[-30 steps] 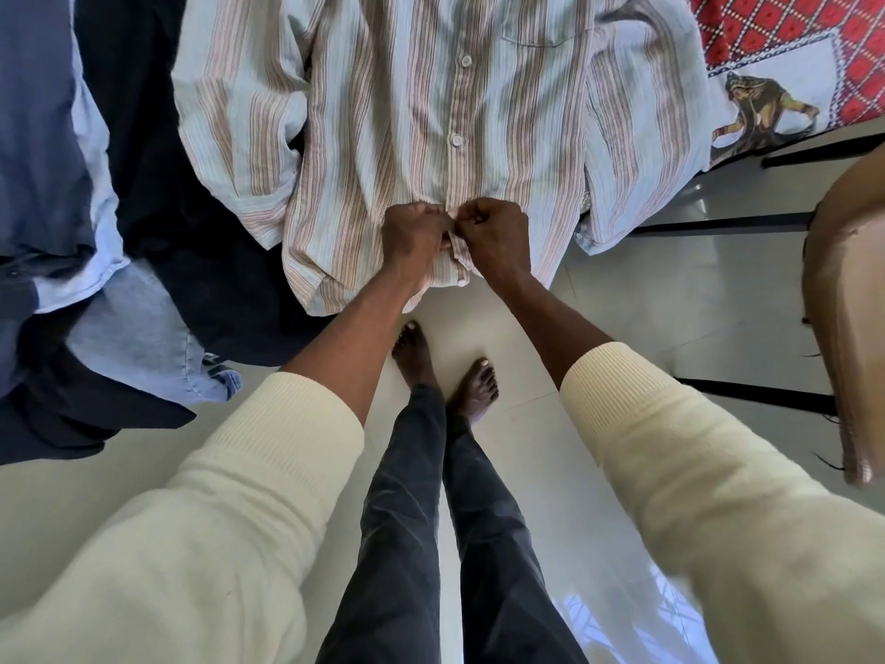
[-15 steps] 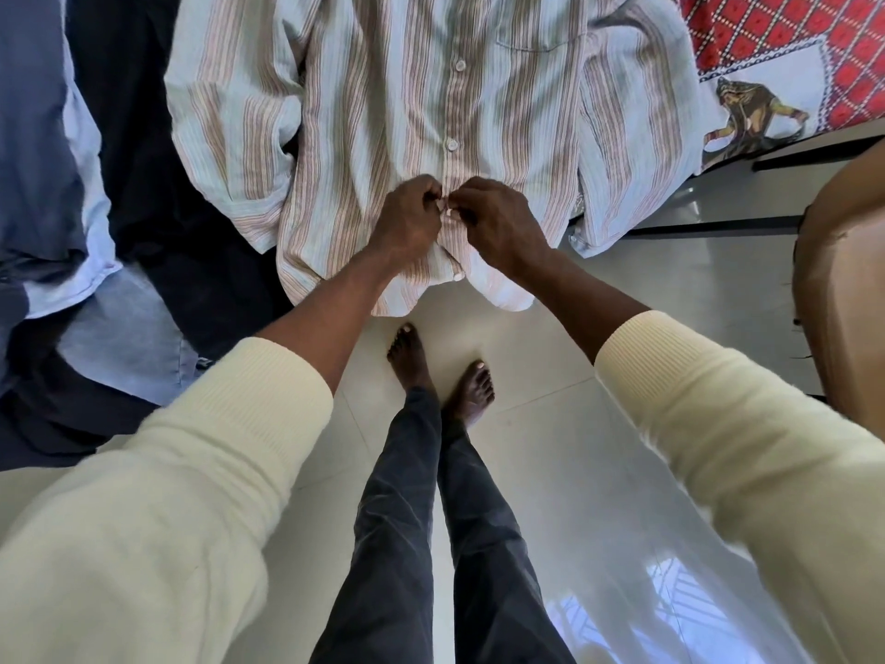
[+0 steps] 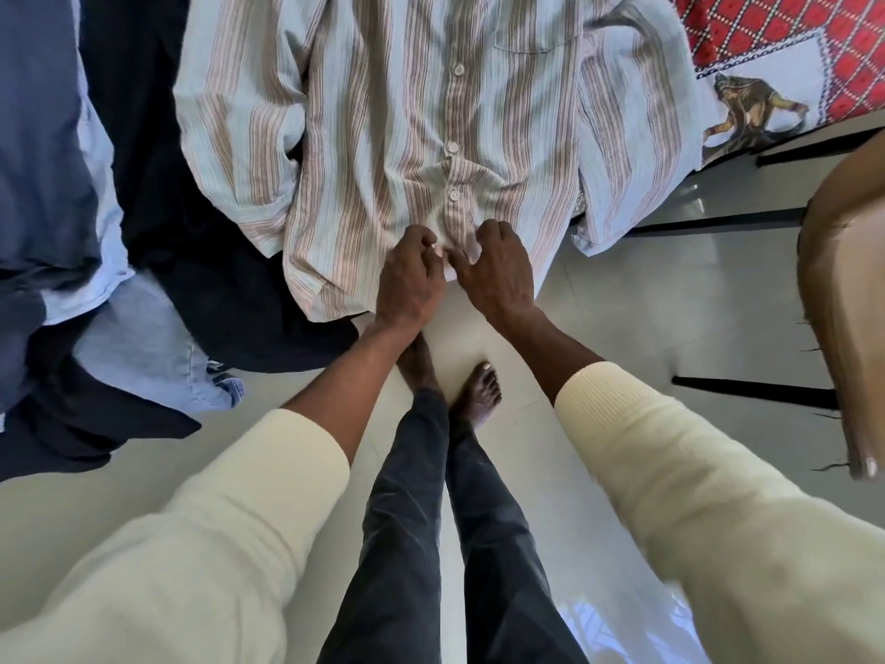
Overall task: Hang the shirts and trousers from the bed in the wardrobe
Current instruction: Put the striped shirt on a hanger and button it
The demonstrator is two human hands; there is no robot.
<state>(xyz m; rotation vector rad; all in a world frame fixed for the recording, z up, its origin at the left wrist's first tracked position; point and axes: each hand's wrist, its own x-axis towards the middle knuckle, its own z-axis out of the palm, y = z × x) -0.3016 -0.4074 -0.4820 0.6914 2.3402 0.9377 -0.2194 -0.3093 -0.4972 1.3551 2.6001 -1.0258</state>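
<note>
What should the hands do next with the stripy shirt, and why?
Probably fasten the lowest button. The left hand and right hand pinch the striped shirt placket near the hem, just below a closed button.

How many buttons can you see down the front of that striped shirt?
3 on the striped shirt: one high button beside the chest pocket, a middle button, and a low button just above the hands. More may be hidden under the hands or beyond the frame.

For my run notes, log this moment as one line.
stage: buttoning | left hand: pinches striped shirt placket | right hand: pinches placket | shirt: hanging, lower buttons done
</note>
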